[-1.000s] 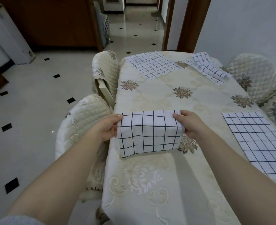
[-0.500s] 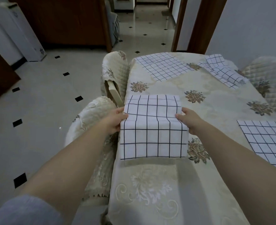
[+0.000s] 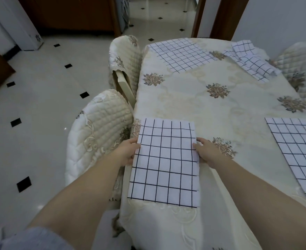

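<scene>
At the near end of the table [image 3: 193, 98], toward 6 o'clock, the checked cloth [image 3: 163, 159] lies flat. The left hand [image 3: 127, 150] pinches its 9 o'clock edge, and the right hand [image 3: 205, 152] pinches its 3 o'clock edge. A quilted chair [image 3: 98, 130] stands just beside the table at 9 o'clock. A second cloth [image 3: 296, 150] lies flat at 3 o'clock, well apart. A third cloth [image 3: 181, 54] lies flat at 12 o'clock. A crumpled cloth [image 3: 249, 58] lies at 1 o'clock.

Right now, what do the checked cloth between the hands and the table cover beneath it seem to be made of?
Checked cloth: thin woven fabric, perhaps cotton, matte white with dark grid lines; it lies limp and flat. Table cover: heavier cream fabric with a slight sheen and flower motifs, possibly embroidered; it drapes over the edge.
</scene>
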Available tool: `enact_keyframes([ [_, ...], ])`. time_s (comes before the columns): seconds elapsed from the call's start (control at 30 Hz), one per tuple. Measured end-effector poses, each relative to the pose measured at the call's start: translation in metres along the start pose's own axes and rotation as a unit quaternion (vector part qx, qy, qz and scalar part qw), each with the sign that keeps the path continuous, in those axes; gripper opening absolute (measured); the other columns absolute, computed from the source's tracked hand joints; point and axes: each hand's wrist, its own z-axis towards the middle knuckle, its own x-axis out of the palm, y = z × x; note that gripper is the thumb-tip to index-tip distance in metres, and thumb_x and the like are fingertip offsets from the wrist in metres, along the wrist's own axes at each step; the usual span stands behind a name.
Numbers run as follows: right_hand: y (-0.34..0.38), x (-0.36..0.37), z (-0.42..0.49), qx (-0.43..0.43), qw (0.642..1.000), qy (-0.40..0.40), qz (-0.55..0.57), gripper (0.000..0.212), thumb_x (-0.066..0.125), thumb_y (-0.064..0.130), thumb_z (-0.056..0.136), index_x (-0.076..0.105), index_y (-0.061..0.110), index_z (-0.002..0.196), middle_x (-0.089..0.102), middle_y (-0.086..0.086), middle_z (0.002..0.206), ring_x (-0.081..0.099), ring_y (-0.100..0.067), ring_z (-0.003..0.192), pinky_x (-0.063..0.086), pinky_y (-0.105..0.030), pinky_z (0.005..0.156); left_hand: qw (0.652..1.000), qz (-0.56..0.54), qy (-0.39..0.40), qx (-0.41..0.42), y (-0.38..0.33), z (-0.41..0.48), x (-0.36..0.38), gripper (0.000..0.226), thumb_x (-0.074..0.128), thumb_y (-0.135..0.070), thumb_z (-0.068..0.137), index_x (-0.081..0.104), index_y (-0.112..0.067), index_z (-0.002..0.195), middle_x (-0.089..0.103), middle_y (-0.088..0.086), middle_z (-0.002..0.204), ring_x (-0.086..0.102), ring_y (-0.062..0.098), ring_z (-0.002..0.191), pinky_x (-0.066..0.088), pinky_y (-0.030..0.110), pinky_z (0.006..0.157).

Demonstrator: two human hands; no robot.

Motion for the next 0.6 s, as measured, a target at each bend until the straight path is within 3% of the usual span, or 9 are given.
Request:
enact_keyframes([
  [0.07, -0.006, -0.002, 0.000, -0.009, 1.000, 0.003, 0.001, 0.040, 0.049, 0.021, 0.098, 0.044, 0.021, 0.138, 0.058, -0.015, 0.121, 0.060, -0.026, 0.085, 0.054, -0.043, 0.083, 1.000, -0.015, -0.004, -0.004, 0.003, -0.004, 0.001, 0.023, 0.042, -0.011, 0.101, 0.051, -0.025, 0.116, 0.062, -0.005, 0.049, 0.048, 0.007, 0.032, 0.040, 0.014, 0.034],
  [0.17, -0.011, -0.005, -0.004, -0.014, 1.000, -0.004, 0.028, 0.050, 0.050, 0.021, 0.097, 0.035, 0.022, 0.144, 0.060, -0.018, 0.119, 0.060, -0.028, 0.081, 0.053, -0.045, 0.083, 0.999, -0.026, -0.034, -0.018, 0.008, -0.001, -0.004, 0.032, 0.049, -0.011, 0.098, 0.049, -0.018, 0.130, 0.063, 0.004, 0.078, 0.055, 0.013, 0.049, 0.050, 0.022, 0.041],
  [0.23, -0.013, -0.006, -0.007, -0.007, 0.998, -0.012, 0.060, 0.048, 0.051, 0.019, 0.096, 0.036, 0.021, 0.142, 0.063, -0.017, 0.106, 0.060, -0.026, 0.073, 0.055, -0.043, 0.074, 0.997, -0.013, -0.069, -0.014, 0.013, 0.000, -0.007, 0.027, 0.050, -0.004, 0.095, 0.052, -0.011, 0.120, 0.058, 0.008, 0.077, 0.053, 0.015, 0.049, 0.050, 0.023, 0.041],
  [0.33, -0.018, -0.009, -0.014, 0.045, 0.995, -0.012, 0.082, 0.028, 0.052, 0.017, 0.096, 0.046, 0.011, 0.123, 0.062, -0.013, 0.079, 0.060, -0.024, 0.059, 0.056, -0.033, 0.052, 0.995, 0.013, -0.095, -0.007, 0.020, -0.001, -0.008, 0.013, 0.047, 0.007, 0.091, 0.055, 0.000, 0.099, 0.046, 0.010, 0.064, 0.037, 0.015, 0.044, 0.036, 0.017, 0.037],
  [0.4, -0.024, -0.011, -0.019, 0.090, 0.994, 0.000, 0.053, 0.019, 0.057, 0.017, 0.094, 0.053, 0.004, 0.107, 0.062, -0.014, 0.074, 0.061, -0.027, 0.058, 0.057, -0.034, 0.051, 0.993, 0.043, -0.105, -0.006, 0.024, -0.004, -0.009, 0.009, 0.051, 0.009, 0.090, 0.055, 0.002, 0.086, 0.049, 0.012, 0.063, 0.039, 0.016, 0.045, 0.036, 0.017, 0.036],
  [0.5, -0.033, -0.009, -0.025, 0.120, 0.993, 0.009, -0.010, 0.012, 0.066, 0.009, 0.086, 0.059, 0.000, 0.087, 0.061, -0.014, 0.070, 0.060, -0.027, 0.057, 0.056, -0.033, 0.046, 0.989, 0.087, -0.121, 0.003, 0.031, -0.007, -0.010, 0.010, 0.064, 0.005, 0.085, 0.060, 0.001, 0.077, 0.058, 0.017, 0.064, 0.052, 0.022, 0.048, 0.048, 0.025, 0.039],
  [0.6, -0.042, -0.005, -0.020, 0.118, 0.993, -0.014, -0.026, 0.004, 0.065, -0.002, 0.083, 0.061, -0.002, 0.084, 0.060, -0.017, 0.074, 0.058, -0.026, 0.055, 0.056, -0.033, 0.049, 0.987, 0.102, -0.127, 0.001, 0.037, -0.006, -0.009, 0.017, 0.067, 0.004, 0.083, 0.059, -0.002, 0.070, 0.057, 0.016, 0.063, 0.051, 0.023, 0.049, 0.050, 0.028, 0.044],
])
